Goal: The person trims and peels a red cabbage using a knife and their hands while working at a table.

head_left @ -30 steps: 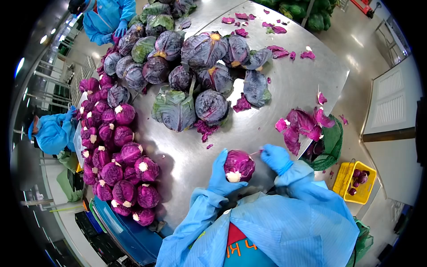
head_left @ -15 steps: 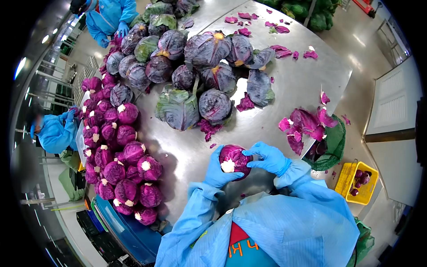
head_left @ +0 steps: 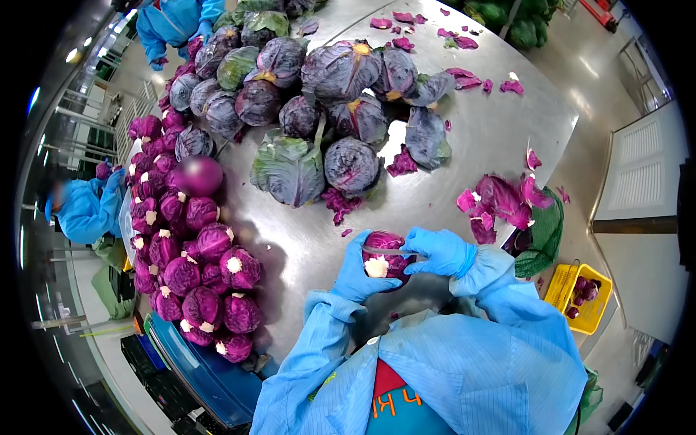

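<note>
My left hand (head_left: 354, 277) is wrapped round the left side of a peeled red cabbage (head_left: 393, 240), whose pale cut stem points toward me. A thin knife (head_left: 383, 251) lies across the cabbage just above the stem, its handle hidden in my right hand (head_left: 440, 254). The blue-gloved fingers of that hand are closed at the cabbage's right side. Both hands are over the near edge of the steel table (head_left: 304, 250).
Peeled red cabbages (head_left: 199, 308) are heaped on the left; unpeeled ones (head_left: 351, 168) lie ahead. Torn leaves (head_left: 502, 199) are at the right edge by a green net bag (head_left: 544, 243). A yellow basket (head_left: 596, 313) stands lower right. Two co-workers (head_left: 90, 210) (head_left: 170, 29) work at left.
A knife blade now shows across the top of the cabbage; it was not visible before. My left hand keeps its hold. The co-workers' hands have shifted slightly.
</note>
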`<state>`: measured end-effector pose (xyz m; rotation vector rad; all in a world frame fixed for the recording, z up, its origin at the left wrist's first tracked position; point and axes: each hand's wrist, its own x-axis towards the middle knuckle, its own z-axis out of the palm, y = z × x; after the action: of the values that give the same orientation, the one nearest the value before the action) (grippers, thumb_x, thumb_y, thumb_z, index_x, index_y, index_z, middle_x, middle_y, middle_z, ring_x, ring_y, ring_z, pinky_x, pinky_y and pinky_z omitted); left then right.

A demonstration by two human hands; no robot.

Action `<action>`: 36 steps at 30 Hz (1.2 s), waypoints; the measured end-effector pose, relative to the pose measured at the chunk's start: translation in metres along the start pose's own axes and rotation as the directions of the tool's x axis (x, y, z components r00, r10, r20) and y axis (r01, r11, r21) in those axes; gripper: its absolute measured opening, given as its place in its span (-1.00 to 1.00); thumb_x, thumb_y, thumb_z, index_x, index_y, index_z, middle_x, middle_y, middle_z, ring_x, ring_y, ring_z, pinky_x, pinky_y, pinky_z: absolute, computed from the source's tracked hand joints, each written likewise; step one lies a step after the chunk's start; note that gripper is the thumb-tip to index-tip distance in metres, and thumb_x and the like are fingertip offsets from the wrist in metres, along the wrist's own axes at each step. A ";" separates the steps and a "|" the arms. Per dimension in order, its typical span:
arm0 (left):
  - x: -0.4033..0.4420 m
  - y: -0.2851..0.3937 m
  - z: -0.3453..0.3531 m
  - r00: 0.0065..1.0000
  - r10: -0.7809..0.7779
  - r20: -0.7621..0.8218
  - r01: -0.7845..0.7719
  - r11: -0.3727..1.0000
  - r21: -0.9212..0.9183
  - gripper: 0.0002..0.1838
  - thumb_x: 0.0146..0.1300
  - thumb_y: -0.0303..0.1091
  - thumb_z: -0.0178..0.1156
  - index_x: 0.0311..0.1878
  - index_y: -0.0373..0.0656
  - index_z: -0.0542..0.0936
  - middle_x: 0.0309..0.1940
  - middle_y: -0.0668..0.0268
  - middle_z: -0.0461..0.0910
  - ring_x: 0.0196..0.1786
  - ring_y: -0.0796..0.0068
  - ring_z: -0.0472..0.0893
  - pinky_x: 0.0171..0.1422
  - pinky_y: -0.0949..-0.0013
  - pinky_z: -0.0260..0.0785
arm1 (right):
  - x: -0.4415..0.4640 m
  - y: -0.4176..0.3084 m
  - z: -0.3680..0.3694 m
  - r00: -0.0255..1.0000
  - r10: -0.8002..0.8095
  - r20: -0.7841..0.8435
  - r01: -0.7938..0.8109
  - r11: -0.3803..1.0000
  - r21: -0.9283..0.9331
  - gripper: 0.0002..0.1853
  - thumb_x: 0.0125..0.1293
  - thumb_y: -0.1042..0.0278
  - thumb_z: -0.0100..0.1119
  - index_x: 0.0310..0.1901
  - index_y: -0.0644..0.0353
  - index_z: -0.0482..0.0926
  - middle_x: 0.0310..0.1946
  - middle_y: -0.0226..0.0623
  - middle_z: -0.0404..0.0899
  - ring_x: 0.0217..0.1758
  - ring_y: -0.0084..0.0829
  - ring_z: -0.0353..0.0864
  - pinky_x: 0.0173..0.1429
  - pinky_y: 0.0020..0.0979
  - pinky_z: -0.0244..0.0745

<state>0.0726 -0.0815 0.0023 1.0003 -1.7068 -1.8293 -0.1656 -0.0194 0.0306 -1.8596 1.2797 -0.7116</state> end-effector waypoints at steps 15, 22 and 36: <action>0.003 0.007 0.000 0.999 -0.044 0.011 0.044 0.999 0.033 0.28 -0.43 -0.22 0.70 0.39 -0.28 0.11 0.24 0.11 0.34 0.27 0.24 0.40 0.37 0.23 0.30 | -0.012 0.007 0.012 0.994 0.079 -0.081 -0.059 0.972 0.228 -0.80 0.21 0.34 0.31 -0.13 0.10 0.58 -0.30 -0.27 0.57 -0.25 -0.27 0.63 -0.12 -0.34 0.52; 0.008 0.006 -0.003 0.968 -0.185 -0.170 0.168 0.980 -0.110 0.21 -0.37 -0.18 0.69 0.35 -0.37 0.16 0.22 0.09 0.38 0.26 0.27 0.43 0.35 0.23 0.33 | -0.067 0.031 0.019 0.973 0.212 -0.091 -0.180 0.944 0.276 -0.81 0.20 0.40 0.32 -0.14 0.11 0.61 -0.31 -0.30 0.54 -0.21 -0.34 0.62 -0.10 -0.39 0.52; 0.015 0.025 0.004 0.995 -0.010 -0.101 0.011 1.000 0.005 -0.03 -0.48 -0.17 0.69 0.12 -0.25 0.44 0.00 0.19 0.55 0.05 0.38 0.56 0.17 0.31 0.45 | -0.003 -0.020 0.028 0.896 0.238 -0.374 -0.227 0.971 0.072 -0.72 0.24 0.39 0.29 -0.01 0.08 0.55 -0.21 -0.31 0.60 -0.21 -0.34 0.68 -0.09 -0.40 0.57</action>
<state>0.0564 -0.0930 0.0234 1.0871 -1.6500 -1.7503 -0.1347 -0.0049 0.0311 -1.5548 1.6975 -0.9847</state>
